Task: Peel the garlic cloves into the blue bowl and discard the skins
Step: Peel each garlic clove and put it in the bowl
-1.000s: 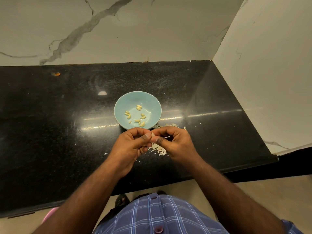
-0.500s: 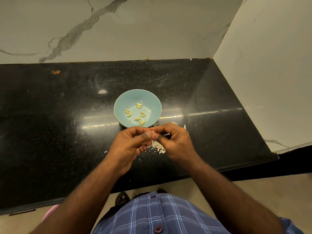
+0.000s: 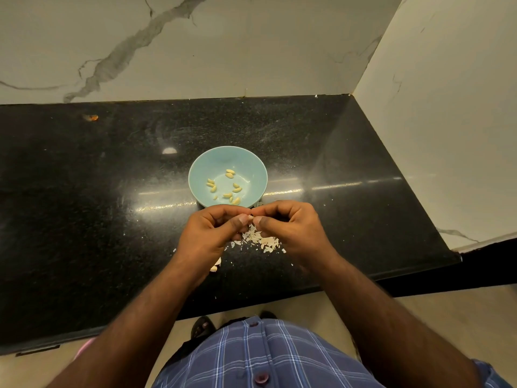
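Black counter (image 3: 84, 219), left hand (image 3: 212, 233), right hand (image 3: 291, 228) pinching half-hidden garlic clove (image 3: 251, 217)

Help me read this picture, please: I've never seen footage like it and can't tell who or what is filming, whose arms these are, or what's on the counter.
No machine here: a person wears a camera on the head, looking down at their own arms. The left hand and right hand meet in front of them and pinch a small garlic clove between the fingertips. Just beyond them, on the black countertop, stands a blue bowl with several peeled cloves inside. Under the hands lie torn papery skins. At the bottom is the person's checked shirt.
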A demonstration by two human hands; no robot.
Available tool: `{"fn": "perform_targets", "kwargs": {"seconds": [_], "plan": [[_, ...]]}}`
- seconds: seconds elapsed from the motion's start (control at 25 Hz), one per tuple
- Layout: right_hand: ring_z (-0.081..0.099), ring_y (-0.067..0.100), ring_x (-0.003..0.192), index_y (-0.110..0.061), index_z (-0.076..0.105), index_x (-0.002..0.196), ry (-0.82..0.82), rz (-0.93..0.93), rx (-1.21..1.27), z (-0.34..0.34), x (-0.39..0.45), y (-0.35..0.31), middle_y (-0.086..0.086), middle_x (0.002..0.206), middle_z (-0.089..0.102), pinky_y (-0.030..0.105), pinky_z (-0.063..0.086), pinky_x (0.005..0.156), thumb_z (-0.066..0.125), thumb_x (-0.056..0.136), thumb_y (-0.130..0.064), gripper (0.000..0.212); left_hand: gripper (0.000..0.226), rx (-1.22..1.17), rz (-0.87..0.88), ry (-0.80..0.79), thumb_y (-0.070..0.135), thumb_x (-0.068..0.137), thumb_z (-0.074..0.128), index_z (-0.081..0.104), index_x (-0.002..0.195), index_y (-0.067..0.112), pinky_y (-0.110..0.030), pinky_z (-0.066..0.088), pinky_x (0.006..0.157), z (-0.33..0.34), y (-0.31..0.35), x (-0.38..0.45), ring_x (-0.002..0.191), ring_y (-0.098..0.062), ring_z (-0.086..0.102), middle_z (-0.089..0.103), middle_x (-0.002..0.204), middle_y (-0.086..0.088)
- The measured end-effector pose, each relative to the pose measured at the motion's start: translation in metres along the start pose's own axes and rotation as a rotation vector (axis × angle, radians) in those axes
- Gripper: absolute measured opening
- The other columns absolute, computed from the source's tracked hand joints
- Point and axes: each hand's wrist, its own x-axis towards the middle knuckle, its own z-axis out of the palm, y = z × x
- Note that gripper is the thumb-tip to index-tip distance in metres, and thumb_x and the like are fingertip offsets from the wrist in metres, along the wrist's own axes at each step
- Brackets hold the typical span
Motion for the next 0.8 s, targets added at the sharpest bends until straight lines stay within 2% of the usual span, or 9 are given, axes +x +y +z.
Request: {"fn": "perform_targets", "kwargs": {"seconds": [0.12,0.32,0.44,0.6,0.68,0.8], "plan": [[0.070,0.018,0.076,-0.001,0.076,0.094,0.045,0.055,0.021,0.001,0.002,-0.002,0.014,0.084,0.075,0.035,0.060,0.072,0.075,0.085,0.000,0.009,0.019,0.130,0.073,-0.007,0.007,0.087,0.074,0.079,0.099,0.021,-0.032,0.058,0.082,-0.001,-0.002,0.000,0.093,-0.018,0.074,0.080,0.095,-0.003],[0.069,0.017,0.076,0.000,0.074,0.092,0.024,0.058,0.010,0.002,0.002,-0.003,0.013,0.083,0.075,0.034,0.060,0.072,0.074,0.083,0.003,0.010,0.021,0.205,0.161,0.018,0.004,0.085,0.077,0.079,0.099,0.020,-0.044,0.062,0.086,-0.001,-0.004,0.001,0.095,-0.024,0.075,0.080,0.094,-0.001],[0.066,0.012,0.073,-0.007,0.072,0.088,0.019,0.012,-0.048,0.003,0.001,-0.004,0.004,0.078,0.073,0.029,0.057,0.070,0.073,0.082,0.003,0.012,0.023,0.202,0.192,0.032,0.003,0.083,0.078,0.079,0.094,0.023,-0.039,0.062,0.087,0.003,-0.003,-0.001,0.093,-0.021,0.075,0.079,0.091,0.001],[0.059,0.008,0.067,-0.021,0.065,0.087,0.038,-0.028,-0.140,0.008,0.001,-0.004,-0.006,0.072,0.066,0.029,0.052,0.063,0.072,0.077,-0.018,0.012,0.016,0.160,0.205,0.034,0.013,0.078,0.079,0.079,0.092,0.020,-0.042,0.063,0.081,0.005,-0.002,-0.001,0.087,-0.021,0.074,0.079,0.088,-0.003],[0.054,0.007,0.065,-0.022,0.064,0.086,0.062,-0.037,-0.194,0.006,0.003,0.000,-0.008,0.069,0.062,0.030,0.049,0.060,0.069,0.081,-0.015,0.010,0.018,0.087,0.186,0.039,0.017,0.076,0.077,0.077,0.093,0.014,-0.042,0.062,0.079,0.005,-0.003,-0.001,0.084,-0.022,0.073,0.078,0.087,-0.008],[0.053,0.005,0.062,-0.020,0.069,0.087,0.121,0.030,-0.290,-0.004,0.005,0.005,-0.011,0.067,0.060,0.030,0.049,0.061,0.068,0.087,-0.008,0.012,0.021,-0.033,0.124,0.041,0.016,0.076,0.077,0.076,0.097,0.009,-0.027,0.060,0.072,0.005,-0.004,-0.001,0.083,-0.019,0.072,0.078,0.090,-0.013]]}}
